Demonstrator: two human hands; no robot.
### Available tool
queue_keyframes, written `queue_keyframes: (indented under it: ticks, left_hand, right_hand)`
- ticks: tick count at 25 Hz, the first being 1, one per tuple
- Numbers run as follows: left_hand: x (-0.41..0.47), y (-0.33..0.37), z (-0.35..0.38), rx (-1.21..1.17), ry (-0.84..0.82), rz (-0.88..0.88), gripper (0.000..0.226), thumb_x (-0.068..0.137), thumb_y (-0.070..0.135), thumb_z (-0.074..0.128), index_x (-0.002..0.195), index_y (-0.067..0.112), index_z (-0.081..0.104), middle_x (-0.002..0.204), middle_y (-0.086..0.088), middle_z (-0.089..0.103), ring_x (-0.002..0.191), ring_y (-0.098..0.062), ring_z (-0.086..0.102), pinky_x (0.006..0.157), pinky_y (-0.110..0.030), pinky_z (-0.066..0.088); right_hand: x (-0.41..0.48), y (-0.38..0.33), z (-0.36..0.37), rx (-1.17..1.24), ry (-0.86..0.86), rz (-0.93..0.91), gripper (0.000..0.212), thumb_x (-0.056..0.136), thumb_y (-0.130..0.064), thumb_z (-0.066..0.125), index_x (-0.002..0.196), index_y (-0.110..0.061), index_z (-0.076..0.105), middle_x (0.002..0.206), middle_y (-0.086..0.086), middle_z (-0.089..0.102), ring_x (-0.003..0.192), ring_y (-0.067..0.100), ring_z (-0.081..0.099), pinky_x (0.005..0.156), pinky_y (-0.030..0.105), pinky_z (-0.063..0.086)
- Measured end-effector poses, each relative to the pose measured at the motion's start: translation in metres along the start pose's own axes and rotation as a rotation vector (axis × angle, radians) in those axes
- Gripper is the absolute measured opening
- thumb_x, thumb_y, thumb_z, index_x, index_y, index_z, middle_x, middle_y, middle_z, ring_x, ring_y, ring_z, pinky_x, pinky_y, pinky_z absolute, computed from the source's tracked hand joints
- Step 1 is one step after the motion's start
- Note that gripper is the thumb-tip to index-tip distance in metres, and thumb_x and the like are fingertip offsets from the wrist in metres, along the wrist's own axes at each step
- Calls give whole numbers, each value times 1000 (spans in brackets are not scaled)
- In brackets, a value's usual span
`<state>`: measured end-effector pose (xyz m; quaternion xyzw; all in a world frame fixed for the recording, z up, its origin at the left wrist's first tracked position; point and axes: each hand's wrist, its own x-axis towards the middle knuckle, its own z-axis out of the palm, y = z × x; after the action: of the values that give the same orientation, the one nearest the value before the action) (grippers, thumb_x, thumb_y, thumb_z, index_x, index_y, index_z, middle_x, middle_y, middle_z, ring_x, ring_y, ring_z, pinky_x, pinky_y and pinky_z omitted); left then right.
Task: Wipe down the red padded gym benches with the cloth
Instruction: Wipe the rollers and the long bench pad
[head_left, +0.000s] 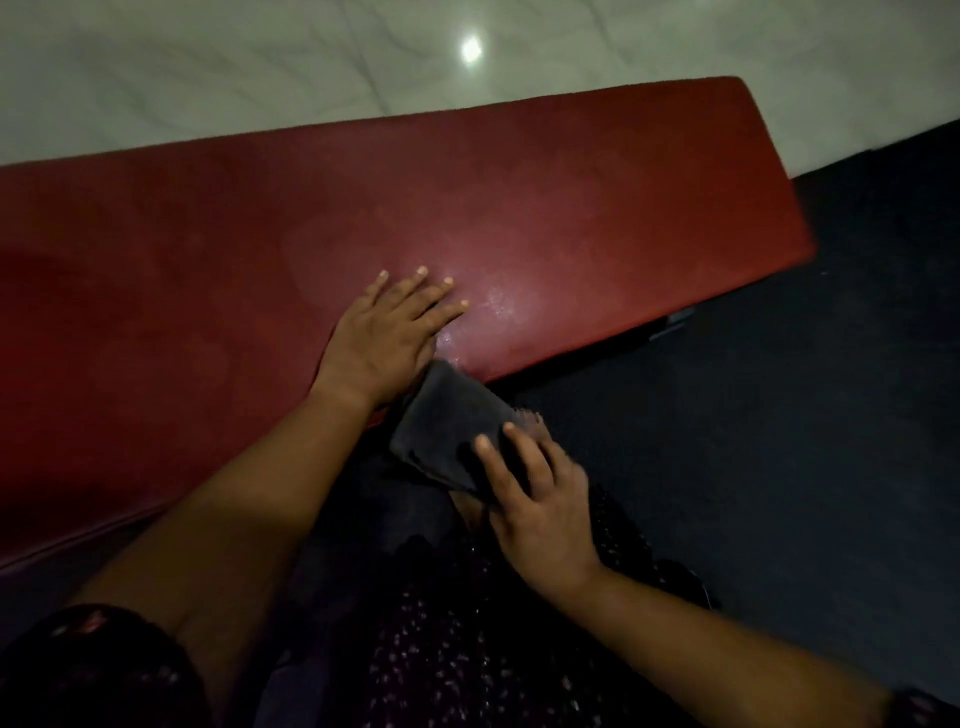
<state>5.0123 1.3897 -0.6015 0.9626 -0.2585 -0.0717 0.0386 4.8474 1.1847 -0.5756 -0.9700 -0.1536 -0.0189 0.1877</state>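
A long red padded bench (519, 208) runs from the lower left to the upper right of the head view. My left hand (387, 332) lies flat on its top near the front edge, fingers straight and spread. A dark folded cloth (447, 421) sits at the bench's front edge, just right of that hand. My right hand (535, 499) holds the cloth's near end, fingers over its top. A shiny damp patch shows on the red padding just beyond my left fingertips.
White marble-like floor (260, 67) with a light reflection lies behind the bench. Dark floor matting (805, 415) covers the area to the right and in front. My dark speckled clothing (441, 649) fills the bottom middle.
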Motion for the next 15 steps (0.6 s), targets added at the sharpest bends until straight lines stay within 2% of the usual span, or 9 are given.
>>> queue_keyframes:
  ticks: [1, 2, 4, 6, 9, 10, 11, 13, 15]
  left_hand:
    - [1, 0, 0, -17, -4, -12, 51, 93, 30, 32, 138, 28, 55, 143, -1, 55, 134, -26, 48, 110, -51, 35]
    - [1, 0, 0, -34, 0, -21, 50, 93, 29, 33, 138, 29, 56, 143, 0, 54, 135, -25, 47, 111, -50, 35]
    - [-1, 1, 0, -49, 8, -32, 50, 92, 29, 34, 137, 30, 56, 144, 1, 54, 135, -24, 46, 112, -49, 33]
    - [-2, 1, -1, -56, 6, -46, 50, 93, 29, 32, 137, 30, 56, 145, 1, 52, 137, -24, 44, 114, -48, 31]
    - [-3, 1, -4, -71, -20, -52, 49, 94, 24, 39, 140, 29, 53, 149, 2, 48, 140, -23, 40, 116, -47, 26]
    - [-3, 1, -5, -72, -28, -52, 48, 94, 23, 43, 142, 28, 52, 150, 2, 47, 141, -23, 38, 117, -46, 24]
    - [-3, 0, -5, -73, -30, -51, 48, 95, 22, 47, 142, 28, 51, 150, 2, 46, 142, -23, 38, 118, -45, 23]
    - [-4, 0, -6, -82, -34, -52, 47, 96, 23, 50, 143, 28, 50, 151, 2, 45, 143, -22, 36, 118, -44, 21]
    - [-3, 1, -7, -99, -61, -57, 47, 97, 24, 48, 144, 28, 48, 154, 2, 41, 145, -21, 32, 119, -43, 17]
  right_hand:
    - [0, 25, 6, -108, -1, -141, 56, 96, -32, 51, 147, -38, 28, 142, 6, 36, 110, 33, 45, 79, 51, 51]
    - [8, 49, 12, -220, -20, -274, 49, 98, -37, 45, 145, -43, 31, 142, 5, 35, 108, 34, 44, 78, 52, 50]
    - [41, 91, 22, -417, -1, -508, 56, 94, -41, 52, 145, -47, 29, 147, 3, 32, 112, 36, 42, 81, 53, 46]
    - [80, 121, 25, -518, 44, -763, 59, 96, -39, 50, 147, -47, 22, 150, 2, 30, 119, 41, 42, 83, 53, 45]
    - [115, 151, 16, -648, -81, -1232, 67, 93, -30, 52, 151, -41, 21, 155, 5, 22, 118, 46, 44, 80, 56, 45]
    - [123, 156, 11, -672, -109, -1307, 66, 92, -29, 52, 150, -38, 23, 154, 5, 21, 116, 45, 45, 79, 56, 44]
    - [128, 155, 7, -650, -89, -1306, 60, 93, -29, 51, 148, -36, 29, 152, 5, 25, 113, 43, 46, 78, 55, 44]
    - [131, 135, 8, -468, -4, -1150, 40, 98, -33, 49, 138, -32, 49, 139, 3, 39, 104, 37, 51, 74, 50, 43]
    - [128, 106, 15, -307, 28, -1076, 32, 99, -36, 52, 130, -35, 58, 131, 1, 47, 100, 35, 54, 72, 48, 45]
